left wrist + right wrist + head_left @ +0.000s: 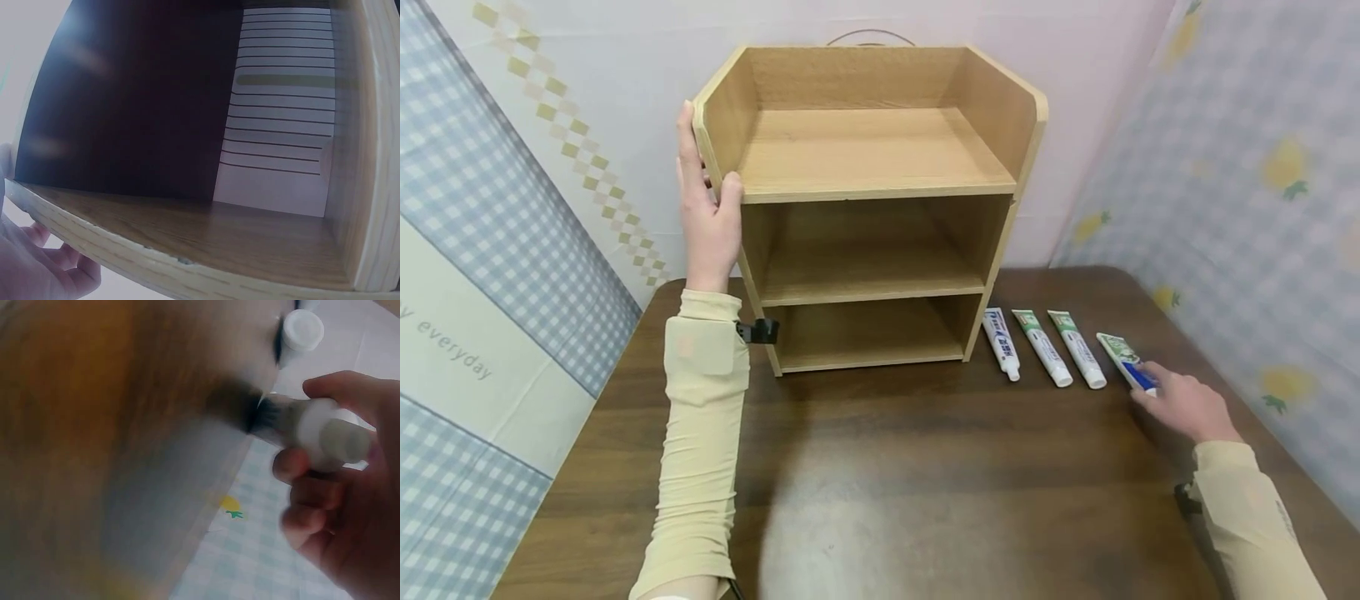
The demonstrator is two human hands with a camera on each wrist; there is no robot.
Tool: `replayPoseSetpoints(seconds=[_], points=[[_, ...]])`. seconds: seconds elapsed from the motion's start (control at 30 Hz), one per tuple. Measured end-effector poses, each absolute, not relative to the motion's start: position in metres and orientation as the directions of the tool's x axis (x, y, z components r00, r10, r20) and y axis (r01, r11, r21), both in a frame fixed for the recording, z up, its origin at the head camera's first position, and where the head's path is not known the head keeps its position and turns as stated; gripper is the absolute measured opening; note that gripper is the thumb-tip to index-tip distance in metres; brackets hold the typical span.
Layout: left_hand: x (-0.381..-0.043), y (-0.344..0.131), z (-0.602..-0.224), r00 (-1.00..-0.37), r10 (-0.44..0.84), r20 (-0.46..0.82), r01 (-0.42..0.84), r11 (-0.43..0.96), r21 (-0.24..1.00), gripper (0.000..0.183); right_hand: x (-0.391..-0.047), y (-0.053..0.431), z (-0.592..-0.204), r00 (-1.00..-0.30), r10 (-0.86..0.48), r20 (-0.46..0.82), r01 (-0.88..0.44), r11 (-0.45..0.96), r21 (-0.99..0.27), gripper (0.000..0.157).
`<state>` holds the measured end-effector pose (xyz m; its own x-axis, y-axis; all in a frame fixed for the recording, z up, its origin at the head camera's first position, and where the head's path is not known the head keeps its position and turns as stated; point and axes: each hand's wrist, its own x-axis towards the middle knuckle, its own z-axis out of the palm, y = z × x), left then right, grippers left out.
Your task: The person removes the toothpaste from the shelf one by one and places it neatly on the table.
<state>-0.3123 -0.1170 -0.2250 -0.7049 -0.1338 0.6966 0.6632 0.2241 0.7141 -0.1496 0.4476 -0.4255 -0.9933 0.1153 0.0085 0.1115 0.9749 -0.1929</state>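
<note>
My left hand (710,221) grips the upper left side panel of a wooden shelf (880,142), thumb at the front edge and fingers along the outside. In the left wrist view, part of that hand (53,269) shows beside the shelf's edge. At the far right of the table, my right hand (1197,406) holds a green, white and blue toothpaste tube (1122,354) near its cap end. The right wrist view is blurred, with the tube (315,428) between thumb and curled fingers.
Three more toothpaste tubes lie side by side right of the shelf: a blue and white tube (1002,343) and two green and white ones, the middle tube (1042,347) and the right tube (1077,348). Patterned curtains (1247,167) border the brown table (940,467).
</note>
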Motion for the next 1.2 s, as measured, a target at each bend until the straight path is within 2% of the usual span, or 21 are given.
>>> replayPoseSetpoints(seconds=[0.33,0.53,0.67,0.87,1.2], points=[[-0.306,-0.125,-0.225,-0.712,-0.147,0.687,0.649,0.236,0.723,0.070,-0.161,0.447,-0.431,-0.995,0.063,-0.082,0.078,0.975,-0.207,0.066],[-0.304,-0.126,-0.225,-0.714,-0.152,0.684,0.642,0.248,0.725,0.070,-0.163,0.441,-0.426,-0.988,0.065,-0.140,0.086,0.984,-0.155,0.074],[-0.303,-0.125,-0.224,-0.716,-0.153,0.681,0.636,0.261,0.726,0.070,-0.164,0.438,-0.420,-0.985,0.068,-0.160,0.089,0.988,-0.128,0.069],[-0.304,-0.124,-0.225,-0.721,-0.156,0.675,0.630,0.260,0.732,0.070,-0.163,0.434,-0.420,-0.993,0.041,-0.111,0.053,0.992,-0.112,0.056],[-0.305,-0.125,-0.225,-0.715,-0.153,0.683,0.642,0.243,0.727,0.070,-0.176,0.441,-0.422,-0.995,0.019,-0.095,0.026,0.997,-0.075,0.054]])
